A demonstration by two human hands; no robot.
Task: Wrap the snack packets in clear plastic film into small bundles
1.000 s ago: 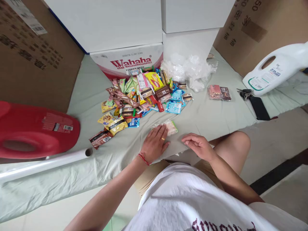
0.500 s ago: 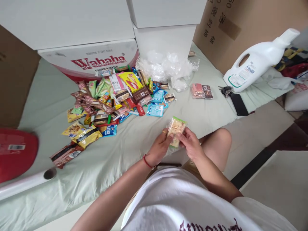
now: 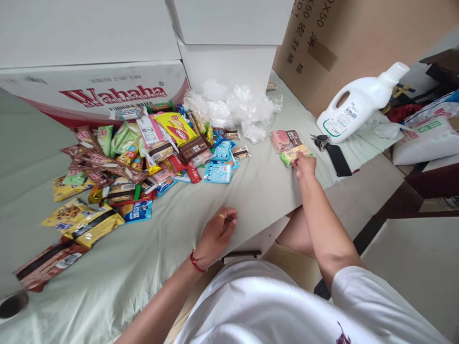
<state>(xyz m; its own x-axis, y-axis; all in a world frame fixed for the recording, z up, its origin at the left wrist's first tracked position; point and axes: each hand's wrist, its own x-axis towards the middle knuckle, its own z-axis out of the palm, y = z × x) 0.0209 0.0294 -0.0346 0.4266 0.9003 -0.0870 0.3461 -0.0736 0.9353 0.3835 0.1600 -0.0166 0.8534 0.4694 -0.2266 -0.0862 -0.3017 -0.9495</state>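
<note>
My right hand (image 3: 305, 167) pinches the near edge of a wrapped cracker packet (image 3: 291, 153) with green ends. The packet lies against a pink wrapped snack (image 3: 280, 140) and a brown cocoa packet (image 3: 295, 137) on the pale green sheet (image 3: 172, 234). My left hand (image 3: 218, 231) rests on the sheet near its front edge, fingers curled in, with nothing visible in them. To its left spreads a heap of wrapped snacks, with a yellow packet (image 3: 175, 131) on top, pink-brown sticks (image 3: 107, 165) and blue sachets (image 3: 218, 173).
Crumpled clear plastic (image 3: 229, 107) lies before white boxes (image 3: 229, 67) and a Wahaha carton (image 3: 118, 86). At the right are a white detergent bottle (image 3: 358, 102), keys (image 3: 321, 142) and a black phone (image 3: 339, 160). A brown cardboard box (image 3: 322, 33) stands behind.
My right hand has carried the cracker packet away to the right, beside the pink and cocoa packets. My left hand has let go of it and lowered. The view has shifted right.
</note>
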